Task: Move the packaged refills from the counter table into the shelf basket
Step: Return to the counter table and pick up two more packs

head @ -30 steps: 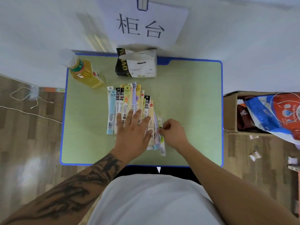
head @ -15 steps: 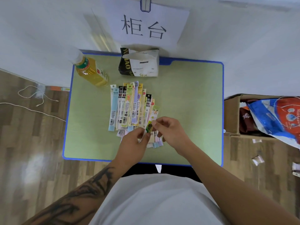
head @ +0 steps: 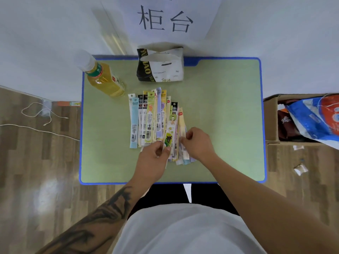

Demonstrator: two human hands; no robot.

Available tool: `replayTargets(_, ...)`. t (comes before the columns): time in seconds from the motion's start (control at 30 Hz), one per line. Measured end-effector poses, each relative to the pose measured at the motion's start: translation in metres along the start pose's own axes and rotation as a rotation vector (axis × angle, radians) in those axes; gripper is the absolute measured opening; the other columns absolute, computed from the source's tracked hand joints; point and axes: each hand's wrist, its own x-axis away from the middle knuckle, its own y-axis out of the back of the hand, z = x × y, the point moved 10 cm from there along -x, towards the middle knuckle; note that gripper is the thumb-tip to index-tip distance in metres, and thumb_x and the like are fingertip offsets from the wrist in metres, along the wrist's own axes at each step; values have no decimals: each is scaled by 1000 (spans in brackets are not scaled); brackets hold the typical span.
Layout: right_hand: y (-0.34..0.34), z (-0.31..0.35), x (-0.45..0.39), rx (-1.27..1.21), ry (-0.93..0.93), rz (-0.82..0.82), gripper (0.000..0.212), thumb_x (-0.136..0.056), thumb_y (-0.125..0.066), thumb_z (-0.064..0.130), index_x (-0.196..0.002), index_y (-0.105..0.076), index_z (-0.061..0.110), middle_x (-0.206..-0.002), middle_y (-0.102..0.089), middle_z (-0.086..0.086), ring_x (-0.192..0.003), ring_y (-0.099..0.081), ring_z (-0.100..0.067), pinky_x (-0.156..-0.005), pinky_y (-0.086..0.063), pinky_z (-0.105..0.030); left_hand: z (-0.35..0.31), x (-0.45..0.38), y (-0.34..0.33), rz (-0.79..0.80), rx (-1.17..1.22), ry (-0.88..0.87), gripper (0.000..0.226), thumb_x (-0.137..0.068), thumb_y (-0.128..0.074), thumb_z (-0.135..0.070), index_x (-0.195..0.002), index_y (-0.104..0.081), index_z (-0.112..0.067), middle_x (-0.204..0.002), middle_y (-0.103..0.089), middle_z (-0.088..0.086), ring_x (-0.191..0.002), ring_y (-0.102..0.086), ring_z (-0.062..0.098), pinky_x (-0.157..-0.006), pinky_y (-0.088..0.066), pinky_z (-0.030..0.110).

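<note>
Several long packaged refills [head: 152, 118] lie side by side in a fan on the green counter table [head: 220, 116]. My left hand [head: 152, 158] pinches the near end of a green and yellow refill pack [head: 169, 134] between thumb and fingers. My right hand [head: 197, 143] is just to its right, fingers curled on the near ends of the pale packs [head: 181, 121] at the right of the fan. The near ends of those packs are hidden under both hands. No shelf basket is in view.
A bottle of yellow drink [head: 102, 77] lies at the table's far left and an open black and white bag [head: 161, 66] stands at the far edge. A cardboard box [head: 271, 116] with bags is right of the table. A white cable [head: 42, 116] lies on the floor at left.
My left hand, flat on the refills a second ago, has pulled back and now pinches one pack's near end. My right hand has shifted slightly onto the right-hand packs.
</note>
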Motion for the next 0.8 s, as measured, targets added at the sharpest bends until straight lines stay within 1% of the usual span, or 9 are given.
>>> replayTargets(0.07,2,-6,2,-92,-17,-10,27,-95,-69,31,-78,-52,18,-73,-59,0,-68,-56,-20,-55,-41,-29,-1,-3,-7,56,-32,-15,43,-101,-62,-29,-67,-39,-18,-58,-39,-6,-57,-36,12,-59,-32,29)
replayTargets(0.17,11,-17,11,-205,-36,-51,25,-92,-73,25,-76,-55,17,-71,-60,-1,-69,-58,-23,-63,-49,-32,-10,-3,-12,125,-89,-39,45,-101,-62,-29,-65,-37,-21,-57,-35,-7,-56,-34,13,-60,-31,33)
replayTargets(0.27,22,-31,34,-365,-48,-70,27,-90,-77,21,-75,-54,17,-68,-60,-1,-59,-52,-16,-61,-42,-29,-26,-1,-15,168,-60,-54,45,-102,-61,-29,-64,-39,-23,-56,-34,-9,-56,-36,15,-61,-33,33)
replayTargets(0.33,33,-37,54,-501,-32,-73,23,-90,-78,16,-79,-57,14,-70,-66,-3,-52,-55,-8,-57,-43,-25,-38,2,-17,176,-34,-60,45,-103,-61,-30,-65,-39,-22,-54,-35,-9,-56,-38,17,-62,-35,34)
replayTargets(0.47,61,-53,99,-675,12,-113,11,-91,-76,10,-94,-65,8,-79,-75,-8,-56,-63,-2,-53,-45,-16,-64,17,-35,185,21,-66,40,-105,-59,-26,-68,-47,-16,-48,-39,-13,-46,-38,6,-54,-36,24)
replayTargets(0.6,87,-98,148,-844,29,-199,10,-92,-75,11,-93,-66,6,-80,-75,-6,-63,-60,-11,-51,-46,-20,-94,50,-77,246,65,-121,27,-105,-59,-22,-87,-68,-3,-67,-56,2,-50,-45,6,-51,-39,17)
replayTargets(0.67,98,-127,173,-909,45,-236,13,-94,-74,14,-93,-66,4,-78,-74,-3,-63,-59,-10,-53,-45,-21,-110,69,-105,293,41,-165,24,-105,-58,-19,-93,-68,0,-75,-57,8,-61,-50,11,-62,-43,23)
replayTargets(0.73,107,-161,203,-967,59,-273,16,-94,-74,15,-94,-65,2,-75,-71,1,-62,-58,-8,-57,-45,-24,-125,93,-134,318,4,-238,21,-103,-58,-15,-91,-65,1,-77,-55,9,-73,-51,16,-71,-47,35)
replayTargets(0.8,114,-197,234,-1033,61,-324,19,-94,-74,15,-94,-64,0,-75,-68,2,-64,-57,-10,-58,-44,-24,-140,125,-164,363,-4,-293,20,-102,-58,-15,-87,-65,-5,-75,-56,6,-74,-54,18,-77,-57,47)
